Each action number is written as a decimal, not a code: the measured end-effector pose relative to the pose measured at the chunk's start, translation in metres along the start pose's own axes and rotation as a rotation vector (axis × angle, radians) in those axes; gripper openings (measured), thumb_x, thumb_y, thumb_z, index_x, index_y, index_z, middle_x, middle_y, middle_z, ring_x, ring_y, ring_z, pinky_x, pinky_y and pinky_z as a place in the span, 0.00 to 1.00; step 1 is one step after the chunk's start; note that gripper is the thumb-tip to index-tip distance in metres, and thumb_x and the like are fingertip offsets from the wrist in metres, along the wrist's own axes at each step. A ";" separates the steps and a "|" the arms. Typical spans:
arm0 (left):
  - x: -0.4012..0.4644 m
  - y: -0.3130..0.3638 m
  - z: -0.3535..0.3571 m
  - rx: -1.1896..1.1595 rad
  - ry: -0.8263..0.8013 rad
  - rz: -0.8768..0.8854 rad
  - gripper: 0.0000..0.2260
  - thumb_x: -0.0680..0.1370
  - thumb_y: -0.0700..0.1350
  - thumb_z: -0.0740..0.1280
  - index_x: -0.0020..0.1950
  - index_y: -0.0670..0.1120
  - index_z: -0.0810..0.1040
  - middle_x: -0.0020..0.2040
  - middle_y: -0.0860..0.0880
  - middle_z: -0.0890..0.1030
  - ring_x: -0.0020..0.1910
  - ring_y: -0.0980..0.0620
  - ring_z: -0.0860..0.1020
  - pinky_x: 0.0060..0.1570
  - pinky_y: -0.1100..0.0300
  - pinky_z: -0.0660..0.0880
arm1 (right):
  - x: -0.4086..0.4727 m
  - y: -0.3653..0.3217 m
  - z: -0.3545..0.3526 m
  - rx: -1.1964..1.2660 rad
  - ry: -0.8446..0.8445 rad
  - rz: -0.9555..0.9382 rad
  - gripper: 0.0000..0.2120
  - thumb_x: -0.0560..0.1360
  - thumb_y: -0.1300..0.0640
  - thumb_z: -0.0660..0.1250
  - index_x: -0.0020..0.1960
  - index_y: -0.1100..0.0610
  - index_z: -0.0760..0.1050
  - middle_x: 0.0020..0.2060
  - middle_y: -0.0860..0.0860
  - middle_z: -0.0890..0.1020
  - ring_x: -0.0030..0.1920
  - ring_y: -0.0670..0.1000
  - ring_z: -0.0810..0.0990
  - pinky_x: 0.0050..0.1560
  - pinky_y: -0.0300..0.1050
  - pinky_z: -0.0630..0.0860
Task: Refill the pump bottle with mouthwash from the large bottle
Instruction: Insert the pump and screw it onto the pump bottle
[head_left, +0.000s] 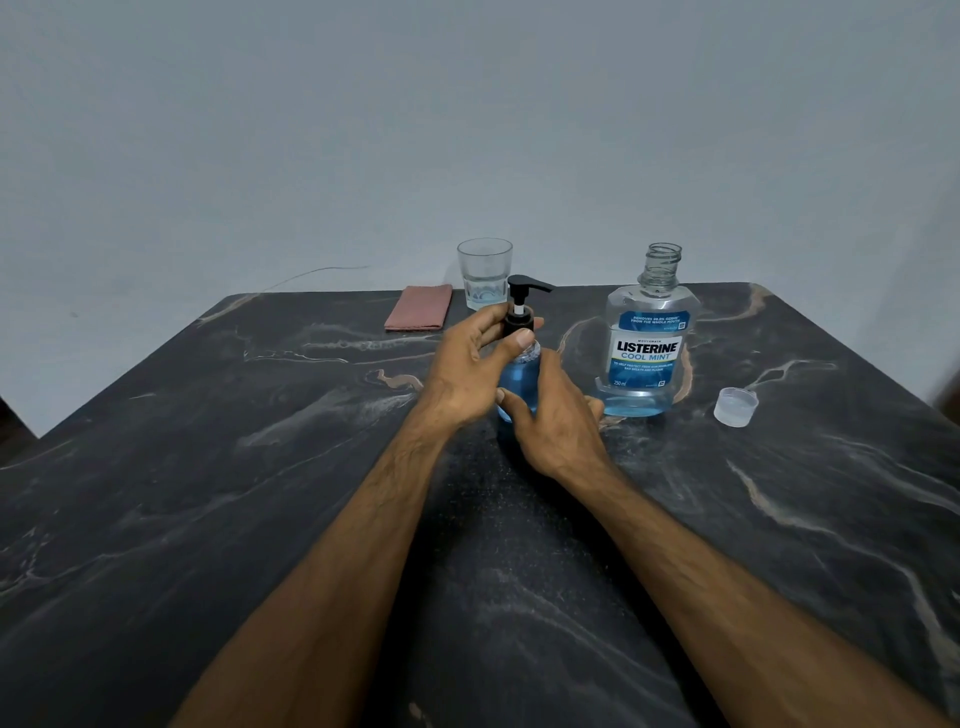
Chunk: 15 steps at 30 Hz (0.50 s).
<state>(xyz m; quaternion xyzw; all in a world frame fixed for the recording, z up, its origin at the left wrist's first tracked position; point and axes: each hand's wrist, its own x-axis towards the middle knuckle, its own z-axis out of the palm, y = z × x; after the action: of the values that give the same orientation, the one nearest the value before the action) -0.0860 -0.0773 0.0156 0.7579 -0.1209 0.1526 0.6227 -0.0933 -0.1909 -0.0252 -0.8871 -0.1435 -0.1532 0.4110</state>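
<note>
Screwing the pump head (521, 306) back on: left hand (470, 371) pinching its collar, right hand (553, 421) wrapped around the pump bottle (515, 376). Next, probably capping the large bottle (647, 348) just right of it.

Pump bottle (517, 382) left of large bottle (647, 343), glass (484, 274) behind, cap (735, 407) right.
</note>
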 end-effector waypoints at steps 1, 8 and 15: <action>0.000 0.000 -0.001 -0.003 -0.007 -0.001 0.14 0.79 0.39 0.65 0.65 0.41 0.74 0.58 0.50 0.82 0.59 0.60 0.78 0.57 0.70 0.73 | 0.000 0.000 0.000 0.000 -0.004 -0.001 0.17 0.77 0.48 0.64 0.62 0.52 0.64 0.55 0.47 0.77 0.57 0.50 0.74 0.53 0.49 0.60; -0.003 -0.002 0.000 -0.046 0.021 -0.015 0.14 0.78 0.39 0.66 0.64 0.43 0.75 0.58 0.52 0.81 0.58 0.61 0.78 0.58 0.67 0.74 | -0.002 0.002 0.000 0.035 0.008 0.013 0.20 0.76 0.46 0.66 0.63 0.51 0.65 0.55 0.45 0.77 0.58 0.50 0.75 0.61 0.55 0.65; -0.015 -0.002 0.000 -0.014 0.123 -0.032 0.19 0.78 0.46 0.67 0.68 0.45 0.72 0.63 0.55 0.77 0.61 0.64 0.74 0.61 0.68 0.72 | -0.004 -0.001 -0.005 0.085 0.072 0.077 0.39 0.69 0.44 0.73 0.73 0.52 0.59 0.66 0.52 0.71 0.64 0.51 0.72 0.65 0.58 0.70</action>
<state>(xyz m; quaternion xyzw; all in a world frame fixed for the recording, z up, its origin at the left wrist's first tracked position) -0.0995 -0.0769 0.0081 0.7445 -0.0713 0.1882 0.6365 -0.0983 -0.1953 -0.0232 -0.8676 -0.1008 -0.1630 0.4589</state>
